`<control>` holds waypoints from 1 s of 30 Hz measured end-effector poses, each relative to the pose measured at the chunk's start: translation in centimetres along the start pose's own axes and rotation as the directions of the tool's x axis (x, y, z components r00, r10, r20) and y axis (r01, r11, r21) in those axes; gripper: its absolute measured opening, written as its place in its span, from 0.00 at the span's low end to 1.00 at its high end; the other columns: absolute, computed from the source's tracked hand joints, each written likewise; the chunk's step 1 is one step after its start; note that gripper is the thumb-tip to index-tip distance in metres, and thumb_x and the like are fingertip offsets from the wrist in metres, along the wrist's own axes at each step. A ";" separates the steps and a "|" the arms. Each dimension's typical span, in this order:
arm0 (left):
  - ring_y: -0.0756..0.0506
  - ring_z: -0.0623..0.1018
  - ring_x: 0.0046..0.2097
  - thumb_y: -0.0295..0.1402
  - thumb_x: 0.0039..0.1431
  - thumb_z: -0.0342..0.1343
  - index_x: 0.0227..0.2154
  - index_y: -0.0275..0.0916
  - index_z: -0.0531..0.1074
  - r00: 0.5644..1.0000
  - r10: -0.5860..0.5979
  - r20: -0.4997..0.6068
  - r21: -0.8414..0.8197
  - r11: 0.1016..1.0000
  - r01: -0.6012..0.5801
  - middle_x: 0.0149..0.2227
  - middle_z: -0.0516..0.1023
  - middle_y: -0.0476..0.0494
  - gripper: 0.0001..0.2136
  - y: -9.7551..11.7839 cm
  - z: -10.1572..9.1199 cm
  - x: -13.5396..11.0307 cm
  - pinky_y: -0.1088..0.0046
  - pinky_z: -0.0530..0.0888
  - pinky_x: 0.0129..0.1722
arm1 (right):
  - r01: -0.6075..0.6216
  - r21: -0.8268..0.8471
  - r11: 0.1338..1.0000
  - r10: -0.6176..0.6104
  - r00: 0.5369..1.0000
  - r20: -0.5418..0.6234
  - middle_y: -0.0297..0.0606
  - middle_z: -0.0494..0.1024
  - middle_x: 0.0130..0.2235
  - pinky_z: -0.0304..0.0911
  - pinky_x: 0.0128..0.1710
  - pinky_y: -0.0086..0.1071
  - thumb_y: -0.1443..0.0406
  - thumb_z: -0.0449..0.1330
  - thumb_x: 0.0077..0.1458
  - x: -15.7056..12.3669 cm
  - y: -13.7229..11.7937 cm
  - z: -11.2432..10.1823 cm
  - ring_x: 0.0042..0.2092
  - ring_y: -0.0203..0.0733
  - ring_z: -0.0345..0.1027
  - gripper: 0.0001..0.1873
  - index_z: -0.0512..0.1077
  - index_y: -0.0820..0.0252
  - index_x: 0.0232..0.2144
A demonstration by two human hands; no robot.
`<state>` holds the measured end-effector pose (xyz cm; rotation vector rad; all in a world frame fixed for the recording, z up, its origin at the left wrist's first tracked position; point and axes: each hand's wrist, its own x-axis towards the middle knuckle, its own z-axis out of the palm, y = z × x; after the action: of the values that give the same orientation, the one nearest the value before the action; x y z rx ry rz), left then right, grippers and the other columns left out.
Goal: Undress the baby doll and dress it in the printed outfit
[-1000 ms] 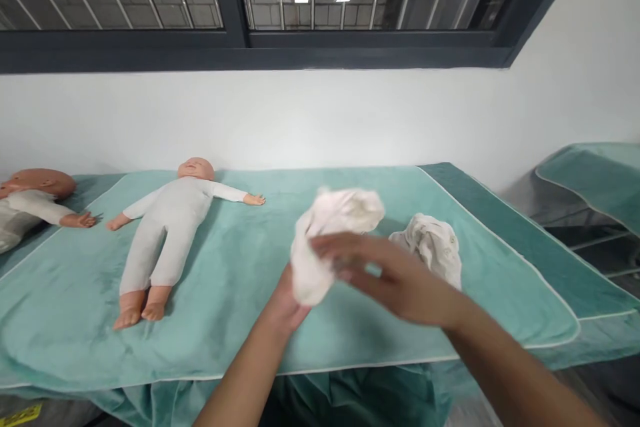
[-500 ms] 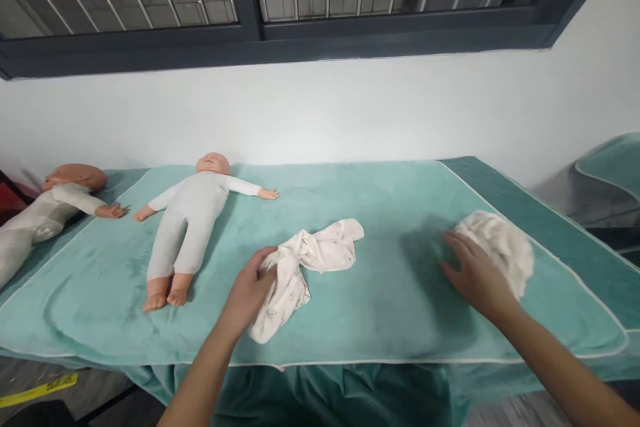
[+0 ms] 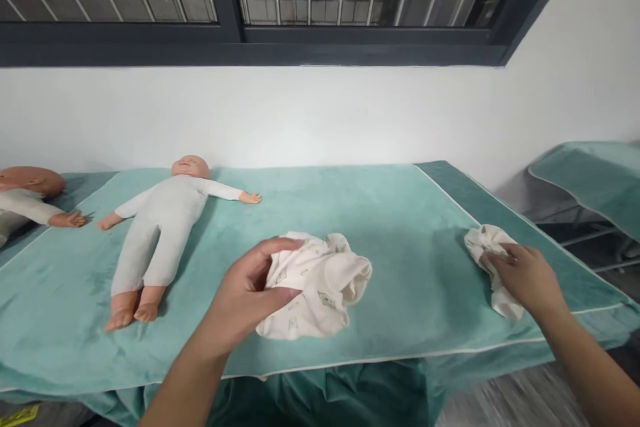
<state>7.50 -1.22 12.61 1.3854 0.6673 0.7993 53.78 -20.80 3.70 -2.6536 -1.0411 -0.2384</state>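
Observation:
My left hand (image 3: 245, 297) is closed on a bunched white baby garment with small prints (image 3: 320, 290), holding it just over the teal towel (image 3: 390, 227) near the front edge. My right hand (image 3: 525, 273) grips a second crumpled white cloth (image 3: 487, 243) at the towel's right edge. A baby doll in a light grey suit (image 3: 160, 227) lies on its back to the left, arms spread, out of reach of both hands.
A second doll (image 3: 27, 197) lies at the far left, partly cut off. The table stands against a white wall under a dark-framed window. Another teal-covered table (image 3: 595, 180) stands at the right. The towel's white-piped front edge (image 3: 400, 359) hangs near me.
My left hand has gathered the printed garment from lying spread out into a bunch. My right hand has carried the other cloth further right, to the towel's edge.

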 end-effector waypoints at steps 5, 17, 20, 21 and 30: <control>0.41 0.80 0.38 0.44 0.42 0.71 0.41 0.44 0.79 0.999 -0.037 -0.013 -0.269 0.963 0.032 0.37 0.81 0.41 0.22 0.9 -1.1 0.4 0.68 0.78 0.35 | 0.252 0.064 0.966 -0.225 0.934 -0.278 0.55 0.74 0.50 0.60 0.57 0.46 0.54 0.52 0.58 -0.3 -1.6 -1.5 0.54 0.58 0.68 0.17 0.72 0.58 0.41; 0.46 0.76 0.33 0.36 0.46 0.69 0.37 0.43 0.78 0.981 0.073 -0.180 -0.094 0.991 -0.091 0.29 0.78 0.46 0.14 2.0 0.7 -1.1 0.71 0.75 0.33 | 0.349 0.850 0.394 -0.751 0.656 0.079 0.41 0.69 0.59 0.64 0.58 0.44 0.56 0.58 0.60 -13.1 -23.6 -4.2 0.60 0.50 0.63 0.29 0.59 0.48 0.62; 0.48 0.75 0.31 0.34 0.45 0.69 0.35 0.43 0.77 0.935 0.128 -0.331 -0.110 0.979 -0.173 0.27 0.76 0.48 0.13 2.7 -0.5 -1.7 0.73 0.74 0.32 | 0.233 0.913 0.334 -0.630 0.776 0.033 0.38 0.77 0.44 0.69 0.45 0.35 0.59 0.54 0.63 -12.6 -25.2 -3.6 0.46 0.45 0.71 0.14 0.72 0.53 0.49; 0.49 0.75 0.30 0.33 0.44 0.69 0.35 0.43 0.77 0.909 0.134 -0.394 -0.121 0.973 -0.195 0.27 0.75 0.49 0.13 2.9 -1.0 -1.9 0.74 0.74 0.31 | 0.171 0.930 0.325 -0.567 0.823 0.047 0.36 0.77 0.38 0.69 0.39 0.32 0.59 0.54 0.63 -12.2 -25.4 -3.5 0.40 0.42 0.71 0.13 0.74 0.54 0.44; 0.47 0.75 0.42 0.35 0.50 0.65 0.43 0.47 0.74 0.802 0.262 -0.537 0.138 0.965 -0.222 0.42 0.76 0.49 0.16 2.2 -3.3 -2.3 0.76 0.73 0.36 | -0.222 0.971 0.093 -0.301 0.923 0.240 0.32 0.68 0.26 0.59 0.23 0.27 0.51 0.60 0.57 -10.0 -25.6 -6.7 0.25 0.35 0.60 0.15 0.69 0.56 0.32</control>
<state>3.30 -1.15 14.38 1.3172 0.9801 1.4283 28.66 -11.40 12.61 -1.2900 -0.8306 0.8150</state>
